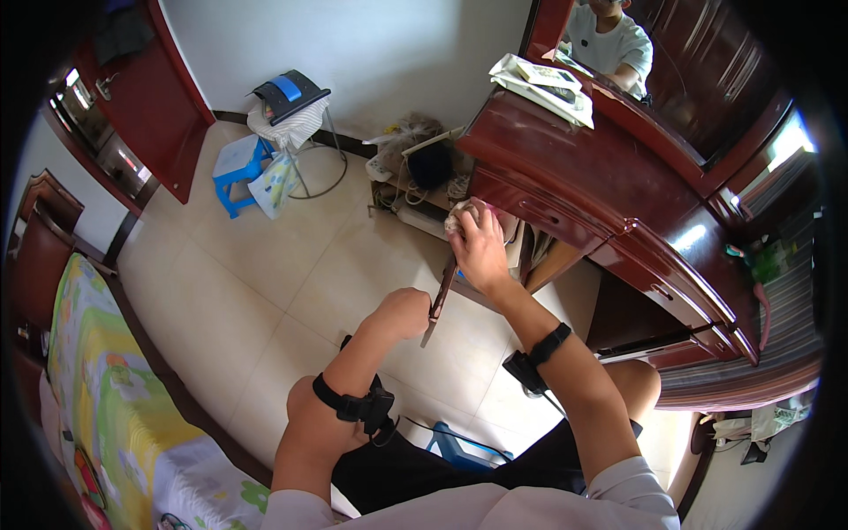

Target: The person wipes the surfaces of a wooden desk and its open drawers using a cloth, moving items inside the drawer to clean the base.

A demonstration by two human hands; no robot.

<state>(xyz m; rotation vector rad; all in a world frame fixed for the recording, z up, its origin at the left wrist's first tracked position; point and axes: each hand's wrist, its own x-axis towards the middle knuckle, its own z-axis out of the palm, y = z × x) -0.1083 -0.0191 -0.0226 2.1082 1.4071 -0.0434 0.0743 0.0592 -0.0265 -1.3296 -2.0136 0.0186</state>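
Note:
My left hand is closed against the edge of a narrow dark red-brown wooden panel, seen almost edge-on; it looks like a cabinet door. Its fingers are hidden behind the knuckles. Higher up, my right hand grips a crumpled pale cloth near the panel's upper end. Just beyond that hand is the cabinet's open lower shelf space, partly covered by the hand. Above it runs the glossy red-brown dresser with drawers.
A mirror rises behind the dresser top, where white packets lie. Bags and cables crowd a low shelf by the wall. A blue stool and a cloth-covered round stool stand farther back. A bed lies left.

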